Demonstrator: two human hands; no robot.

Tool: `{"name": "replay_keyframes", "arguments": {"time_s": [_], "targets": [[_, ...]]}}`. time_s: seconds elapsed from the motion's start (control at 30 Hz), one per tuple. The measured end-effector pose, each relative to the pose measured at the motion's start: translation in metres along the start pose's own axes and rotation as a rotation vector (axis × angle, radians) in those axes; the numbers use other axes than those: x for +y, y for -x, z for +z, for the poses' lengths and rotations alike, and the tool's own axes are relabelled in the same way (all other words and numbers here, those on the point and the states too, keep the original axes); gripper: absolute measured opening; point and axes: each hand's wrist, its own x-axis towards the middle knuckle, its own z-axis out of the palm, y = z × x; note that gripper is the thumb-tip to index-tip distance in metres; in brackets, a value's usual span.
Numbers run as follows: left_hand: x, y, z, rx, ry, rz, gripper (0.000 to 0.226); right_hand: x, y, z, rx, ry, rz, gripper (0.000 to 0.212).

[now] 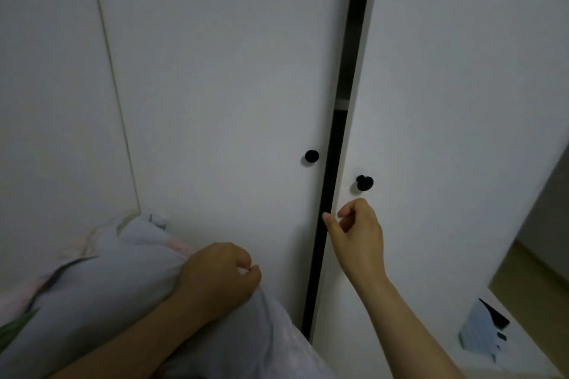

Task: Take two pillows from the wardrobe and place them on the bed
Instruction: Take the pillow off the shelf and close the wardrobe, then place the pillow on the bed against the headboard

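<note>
A white wardrobe fills the view, with a left door (215, 86) and a right door (446, 86). A narrow dark gap runs between them. Each door carries a black round knob: the left knob (311, 156) and the right knob (365, 183). My left hand (218, 278) presses a pale grey pillow (101, 292) against my body, fingers curled over its top. My right hand (357, 234) hovers just below the right knob, fingers loosely curled and holding nothing, with the thumb at the right door's edge. A second pillow is not in view.
A white wall (52, 86) stands left of the wardrobe. At the lower right sits a white surface (523, 348) with a blue-and-black packet (483, 332) on it. Beyond it is yellowish floor (535, 283).
</note>
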Motion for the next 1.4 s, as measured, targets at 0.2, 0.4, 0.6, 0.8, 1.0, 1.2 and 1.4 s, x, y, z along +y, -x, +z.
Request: {"name": "replay_keyframes", "arguments": {"time_s": [0.2,0.4,0.6,0.8,1.0,1.2,1.4], "targets": [[0.002,-0.024,0.003,0.039,-0.057,-0.059,0.043,0.015,-0.024,0.016,-0.057,-0.04,-0.065,0.024],[0.015,-0.042,0.004,0.042,-0.056,-0.105,0.046,0.023,-0.043,0.027,-0.089,-0.073,-0.085,0.026],[0.021,-0.048,0.008,0.052,-0.037,-0.154,0.041,0.031,-0.057,0.034,-0.128,-0.116,-0.101,0.03],[0.019,-0.046,0.016,0.093,-0.042,-0.208,0.039,0.035,-0.058,0.034,-0.195,-0.184,-0.091,0.037],[0.007,-0.037,0.023,0.136,0.007,-0.325,0.027,0.029,-0.037,0.041,-0.41,-0.344,-0.05,0.024],[-0.021,-0.008,0.014,0.24,-0.006,-0.53,0.033,0.024,0.005,0.082,-0.812,-0.255,-0.158,0.019],[-0.05,0.045,-0.008,0.367,-0.042,-0.741,0.038,-0.012,0.04,0.124,-1.034,-0.278,-0.42,0.033]]}}
